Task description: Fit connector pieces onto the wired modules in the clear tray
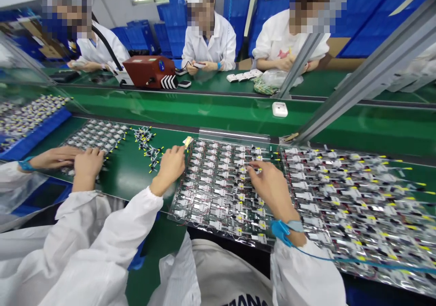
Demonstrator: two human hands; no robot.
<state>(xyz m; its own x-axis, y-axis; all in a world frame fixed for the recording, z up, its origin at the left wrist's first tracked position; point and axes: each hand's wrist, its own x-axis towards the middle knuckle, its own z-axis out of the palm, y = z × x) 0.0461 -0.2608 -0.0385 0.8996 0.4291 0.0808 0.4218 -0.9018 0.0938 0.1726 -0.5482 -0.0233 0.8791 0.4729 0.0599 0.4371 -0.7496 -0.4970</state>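
two bare hands work over a clear tray (177,201) of small parts: the left hand (172,163), fingers curled, grips a tan tab (188,140) at the tray's far left corner. the right hand (269,183) pinches one part (254,169) near the tray's middle. a co-worker's hands (87,160) rest by a second tray (79,135), further left.

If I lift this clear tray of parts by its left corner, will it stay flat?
Probably not: the clear tray looks thin and glossy, so it would likely sag. It seems light, yet its many small parts sit in shallow pockets and may spill if it tilts.
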